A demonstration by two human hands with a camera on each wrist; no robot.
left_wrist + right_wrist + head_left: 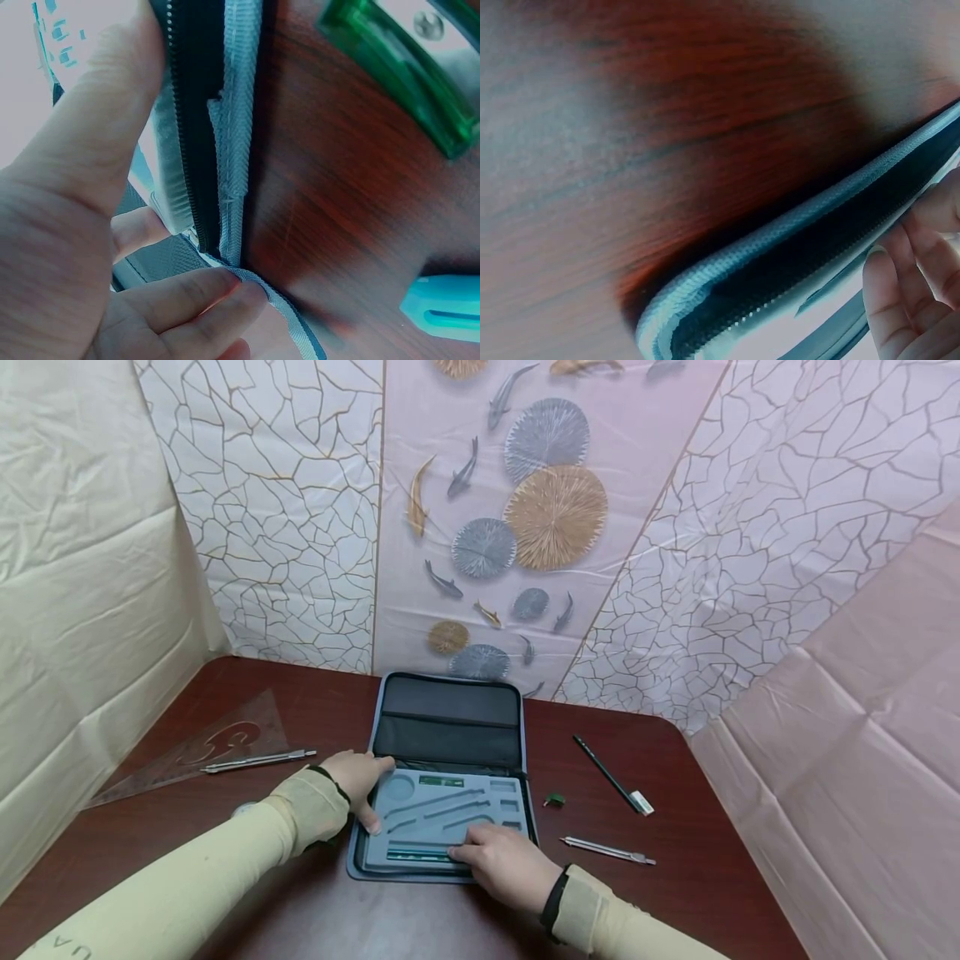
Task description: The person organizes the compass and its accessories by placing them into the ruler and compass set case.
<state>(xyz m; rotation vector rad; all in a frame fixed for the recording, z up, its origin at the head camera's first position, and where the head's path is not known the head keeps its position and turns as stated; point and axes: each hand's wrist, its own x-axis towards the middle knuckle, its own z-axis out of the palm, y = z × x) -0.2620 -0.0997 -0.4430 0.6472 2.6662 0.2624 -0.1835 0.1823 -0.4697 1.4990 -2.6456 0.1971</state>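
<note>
An unzipped geometry case (448,881) lies on the table with its lid (448,697) raised at the back and a grey moulded tray (427,783) in its base. My left hand (358,781) holds the case's left edge. Its thumb (90,97) lies over the tray, and other fingers touch the zipper edge (238,150) by the hinge. My right hand (510,864) is at the tray's front, where its fingertips pinch a dark green pencil (416,855) lying in the long slot. In the right wrist view, the right hand (919,277) partly hides the tray.
To the left lie a clear set square (180,756) and a metal compass (258,762). On the right are a green pencil (603,771), a white eraser (642,802), a small green piece (555,799) and another compass (607,850). A green sharpener (409,67) and a blue item (446,307) lie near my left hand.
</note>
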